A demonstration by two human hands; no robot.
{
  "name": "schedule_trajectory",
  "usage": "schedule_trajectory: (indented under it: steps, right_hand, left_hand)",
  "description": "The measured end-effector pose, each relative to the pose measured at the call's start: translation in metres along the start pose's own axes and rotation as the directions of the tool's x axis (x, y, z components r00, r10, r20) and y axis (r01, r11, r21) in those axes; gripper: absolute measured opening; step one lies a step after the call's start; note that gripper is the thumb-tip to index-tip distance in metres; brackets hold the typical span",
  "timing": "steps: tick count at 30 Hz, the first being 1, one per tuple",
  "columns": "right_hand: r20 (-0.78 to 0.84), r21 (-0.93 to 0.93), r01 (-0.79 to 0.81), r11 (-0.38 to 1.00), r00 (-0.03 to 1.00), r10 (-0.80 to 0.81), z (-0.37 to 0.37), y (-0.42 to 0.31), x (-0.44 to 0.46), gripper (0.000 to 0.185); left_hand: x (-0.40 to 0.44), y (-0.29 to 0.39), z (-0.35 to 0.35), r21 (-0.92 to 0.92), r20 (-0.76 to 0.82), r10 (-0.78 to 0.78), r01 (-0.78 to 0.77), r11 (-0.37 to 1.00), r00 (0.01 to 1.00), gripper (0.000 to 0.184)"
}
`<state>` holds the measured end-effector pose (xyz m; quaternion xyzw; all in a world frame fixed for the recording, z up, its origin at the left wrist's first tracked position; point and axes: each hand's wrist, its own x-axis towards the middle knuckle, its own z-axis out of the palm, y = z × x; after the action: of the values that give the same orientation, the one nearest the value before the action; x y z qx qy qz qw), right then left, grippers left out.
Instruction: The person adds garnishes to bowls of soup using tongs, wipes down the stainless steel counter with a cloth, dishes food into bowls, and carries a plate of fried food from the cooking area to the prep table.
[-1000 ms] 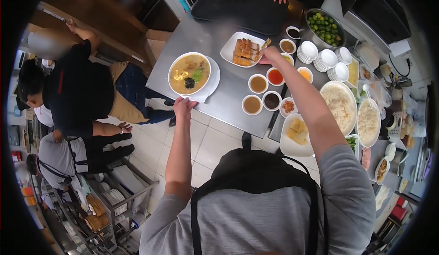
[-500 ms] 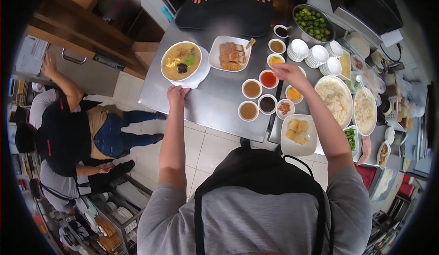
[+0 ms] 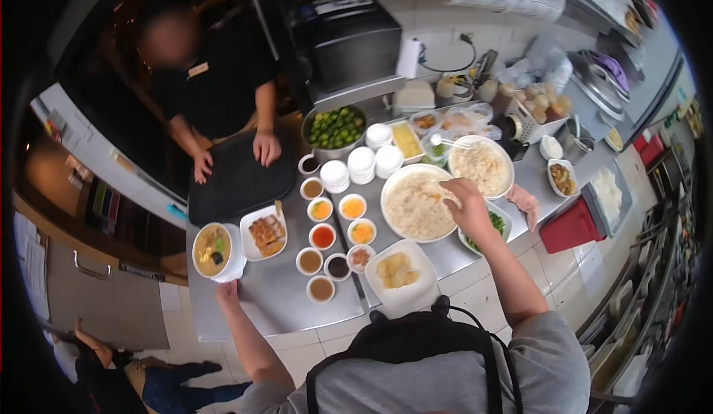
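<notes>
My left hand [image 3: 227,292] holds the near edge of a white plate [image 3: 234,253] at the steel table's left side. On that plate stands a white bowl of soup [image 3: 212,250] with green and black toppings. My right hand [image 3: 471,210] hovers over the right edge of a large white bowl of pale shredded food [image 3: 416,213], fingers curved and apart, with nothing visible in them. A similar bowl [image 3: 483,163] is just behind it, with a white spoon. Below my right hand, a dish of chopped greens [image 3: 496,225] is partly hidden by my forearm.
Sliced meat [image 3: 267,236] lies in a square dish beside the soup. Several sauce cups [image 3: 322,236] stand mid-table near a dish of pale rolls [image 3: 397,269]. Stacked white saucers [image 3: 361,164] and a pot of green citrus [image 3: 336,129] are behind. Across the table, another person's hands rest on a black tray [image 3: 241,180].
My view has turned to the right. My right hand has moved from above the sauce cups to the large bowl of pale shredded food. My left hand stays at the plate under the soup.
</notes>
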<state>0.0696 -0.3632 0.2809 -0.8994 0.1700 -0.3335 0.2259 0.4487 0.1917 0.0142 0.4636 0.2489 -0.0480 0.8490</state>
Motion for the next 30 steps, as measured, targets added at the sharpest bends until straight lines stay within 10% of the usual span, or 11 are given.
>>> schedule_trajectory:
  steps: [3,4,6,8,15,21,23,30]
  right_hand:
    - [-0.161,0.002,-0.194,0.981,0.968,0.192,-0.047,0.031,-0.020,0.026]
    - [-0.189,0.032,-0.234,0.972,0.953,0.236,-0.060,0.041,-0.030,0.024]
    - [-0.213,0.062,-0.267,0.962,0.938,0.274,-0.082,0.061,-0.050,0.021]
    - [-0.254,0.002,-0.302,0.953,0.922,0.292,-0.102,0.084,-0.064,0.014]
    - [-0.171,0.144,-0.493,0.858,0.841,0.512,-0.173,0.169,-0.083,0.008]
    - [-0.276,0.013,-0.228,0.973,0.935,0.223,-0.185,0.276,-0.116,0.023]
    - [-0.046,0.041,-0.544,0.838,0.837,0.545,-0.190,0.294,-0.122,0.016]
    - [-0.065,0.217,-0.249,0.944,0.961,0.269,-0.140,0.344,-0.128,0.022]
  left_hand:
    - [-0.063,0.004,0.042,0.129,-0.426,0.197,-0.156,0.979,0.883,0.027]
    - [-0.086,0.003,0.062,0.121,-0.415,0.198,-0.162,0.979,0.888,0.027]
    - [-0.131,-0.002,0.095,0.548,-0.172,0.793,-0.612,0.570,0.584,0.030]
    - [-0.198,0.003,0.161,0.584,0.040,0.883,-0.728,0.359,0.468,0.033]
    - [-0.359,-0.046,0.372,0.153,0.467,0.870,-0.983,0.097,0.158,0.027]
    - [-0.469,-0.100,0.500,0.009,0.620,0.782,-0.998,0.068,0.059,0.028]
    - [-0.498,-0.104,0.532,0.029,0.682,0.731,-0.999,0.016,0.032,0.028]
    - [-0.535,-0.105,0.605,-0.133,0.791,0.582,-0.875,0.466,0.189,0.021]
